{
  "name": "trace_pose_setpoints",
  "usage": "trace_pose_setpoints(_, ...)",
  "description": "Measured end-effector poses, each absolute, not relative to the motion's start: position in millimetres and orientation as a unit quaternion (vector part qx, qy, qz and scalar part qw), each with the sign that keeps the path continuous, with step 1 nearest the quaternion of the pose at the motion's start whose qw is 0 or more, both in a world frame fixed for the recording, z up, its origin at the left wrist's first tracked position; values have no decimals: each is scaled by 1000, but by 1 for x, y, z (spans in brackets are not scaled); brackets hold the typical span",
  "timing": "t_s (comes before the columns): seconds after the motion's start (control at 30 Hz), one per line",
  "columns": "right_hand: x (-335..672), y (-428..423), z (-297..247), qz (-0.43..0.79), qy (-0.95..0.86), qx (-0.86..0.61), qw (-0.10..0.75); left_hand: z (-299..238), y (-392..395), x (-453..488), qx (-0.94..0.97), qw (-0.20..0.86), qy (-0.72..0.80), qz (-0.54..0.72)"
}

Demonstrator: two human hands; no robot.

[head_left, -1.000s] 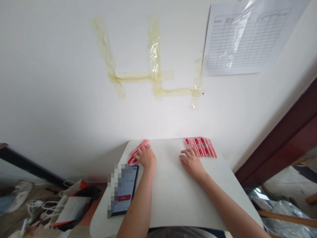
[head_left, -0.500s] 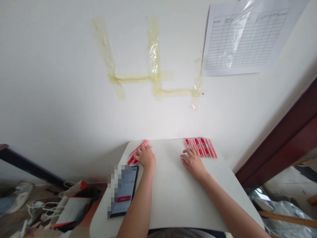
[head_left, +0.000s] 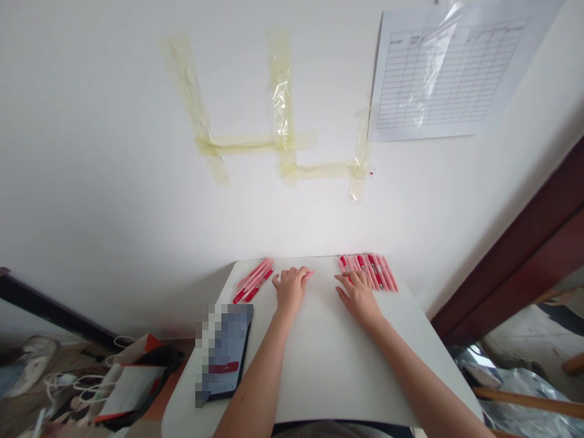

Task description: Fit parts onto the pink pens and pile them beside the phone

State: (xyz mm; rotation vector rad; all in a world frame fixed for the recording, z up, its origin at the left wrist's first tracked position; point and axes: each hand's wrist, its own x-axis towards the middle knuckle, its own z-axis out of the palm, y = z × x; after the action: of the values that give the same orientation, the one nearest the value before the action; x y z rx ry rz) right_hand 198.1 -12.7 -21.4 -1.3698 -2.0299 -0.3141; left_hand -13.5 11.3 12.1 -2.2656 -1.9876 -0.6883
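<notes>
- Though pixelation covers much of the phone [head_left: 232, 358], a red button shows low on its screen; no text on it can be read. It lies at the left edge of the table [head_left: 319, 365].
- Just beyond the phone, the pile [head_left: 254, 274] holds pink and red pens lying aslant, close together. No brand or label can be made out on any of them.
- The left hand [head_left: 291, 291] has its fingers closed around a pink pen [head_left: 309, 275], which pokes out past the fingertips on the right, between the pile and the row. It should be light and stiff, with a smooth barrel that may roll or slip a little (plastic, by the look of it); hardly fragile. The middle of the barrel seems the best place to take hold, between thumb and first fingers.
- The right hand [head_left: 358, 295] has loosely spread fingers and no pen pinched between them; they lie over the near ends of some pens, but whether they press down I cannot tell.
- The row [head_left: 375, 272] sets pink and red pens side by side near the far right corner. Any lettering is too small to read.
- On the wall, the sheet [head_left: 449, 76] carries a printed grid; its headings are illegible, with glare across the middle.
</notes>
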Motion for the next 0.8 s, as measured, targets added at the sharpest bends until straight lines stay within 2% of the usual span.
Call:
trace_pose_setpoints(0.23, 200, -11, -24, -115, -773, -525, 337, 12, 6, -4, -780, -34, -569, -258)
trace_pose_setpoints(0.8, 196, -11, -27, -90, -783, -502, 357, 10, 3, 6, -803, -108, -513, -284)
